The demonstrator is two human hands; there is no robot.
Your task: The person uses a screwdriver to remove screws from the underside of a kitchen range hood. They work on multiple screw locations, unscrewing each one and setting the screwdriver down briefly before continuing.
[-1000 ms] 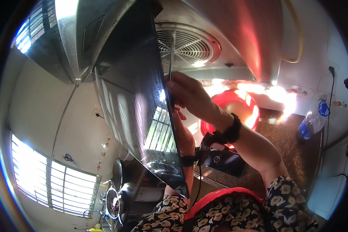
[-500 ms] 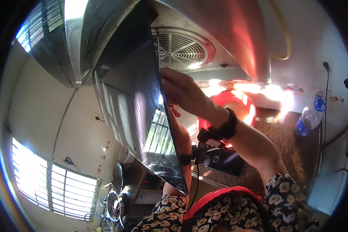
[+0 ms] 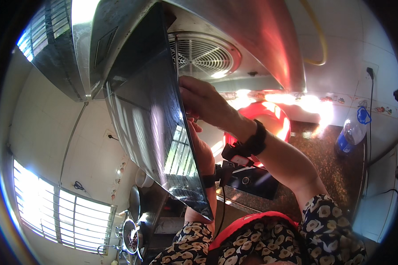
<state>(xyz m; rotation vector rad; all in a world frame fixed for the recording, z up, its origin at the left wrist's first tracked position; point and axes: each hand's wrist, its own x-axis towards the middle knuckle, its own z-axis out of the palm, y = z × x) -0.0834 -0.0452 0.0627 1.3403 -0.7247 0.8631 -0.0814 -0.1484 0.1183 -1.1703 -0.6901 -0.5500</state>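
A dark glossy panel (image 3: 141, 101) hangs tilted from the range hood (image 3: 252, 39), its smooth face reflecting a barred window. Behind its right edge is my right hand (image 3: 203, 98), fingers curled in toward the panel's back. What they grip is hidden by the panel. Just below, my left hand (image 3: 201, 148) is also behind the panel. Only its side and a bit of a finger show, close under the right hand, so its hold cannot be made out. The hood's round vent grille (image 3: 203, 57) lies above my hands.
Below the hood stands a red-rimmed round basin (image 3: 284, 128), with a black stove part (image 3: 254, 183) nearer me. A plastic bottle with a blue cap (image 3: 350, 137) is on the brown counter (image 3: 314, 150) at right. A pot (image 3: 132, 234) sits at lower left near the barred window (image 3: 62, 207).
The view has shifted slightly, so the hood, panel and hands sit a little further left. My hands stay at the back of the panel in nearly the same pose.
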